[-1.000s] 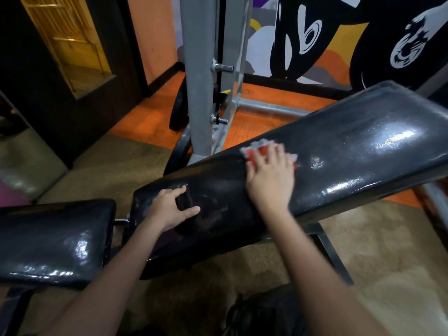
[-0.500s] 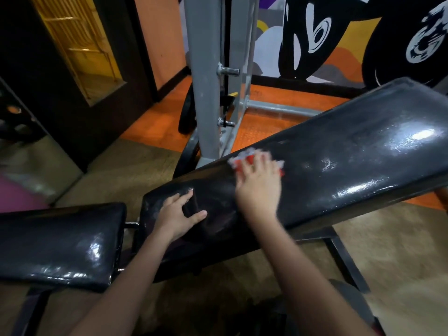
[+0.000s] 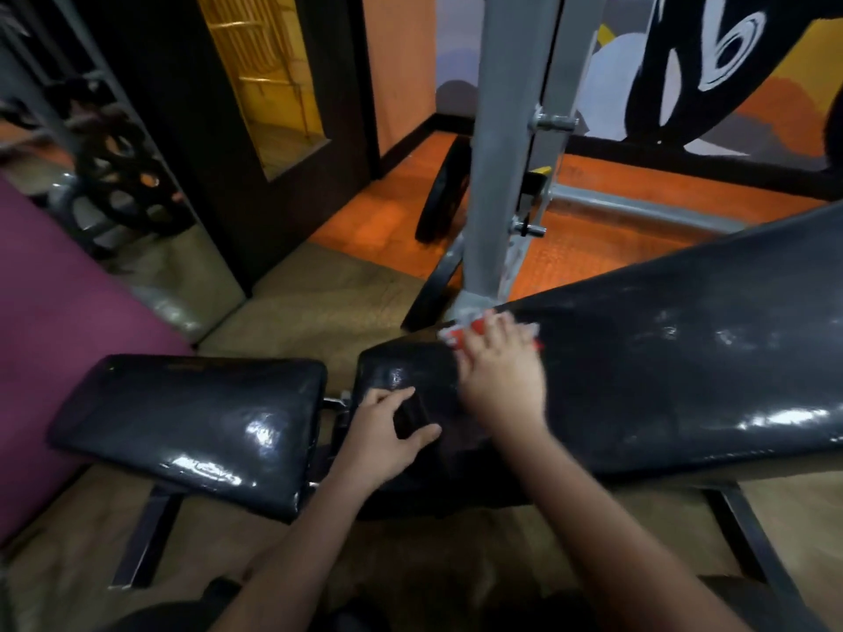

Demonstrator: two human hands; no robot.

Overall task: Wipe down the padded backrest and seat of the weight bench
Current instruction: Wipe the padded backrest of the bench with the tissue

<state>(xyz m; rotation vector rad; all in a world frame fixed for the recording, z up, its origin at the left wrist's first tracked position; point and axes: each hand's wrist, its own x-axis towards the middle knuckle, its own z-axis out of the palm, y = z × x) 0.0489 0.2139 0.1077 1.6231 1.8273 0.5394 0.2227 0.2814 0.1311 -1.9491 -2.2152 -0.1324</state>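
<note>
The black padded backrest (image 3: 661,367) slopes up to the right, shiny and streaked. Left of it lies the black seat pad (image 3: 182,421), level and glossy. My right hand (image 3: 502,371) presses a red and white cloth (image 3: 460,333) flat against the backrest's lower far edge; most of the cloth is hidden under my palm. At the backrest's lower end my left hand (image 3: 387,431) rests with fingers curled around a small dark object (image 3: 410,415) whose kind I cannot make out.
A grey steel rack upright (image 3: 502,152) stands just behind the backrest, with a black weight plate (image 3: 440,193) leaning at its base. Black bench frame legs (image 3: 752,540) run under the pad. A mirror and purple wall sit at left.
My right hand has slid the cloth down the backrest toward its lower end, closer to my left hand. The view has swung left, showing more of the seat.
</note>
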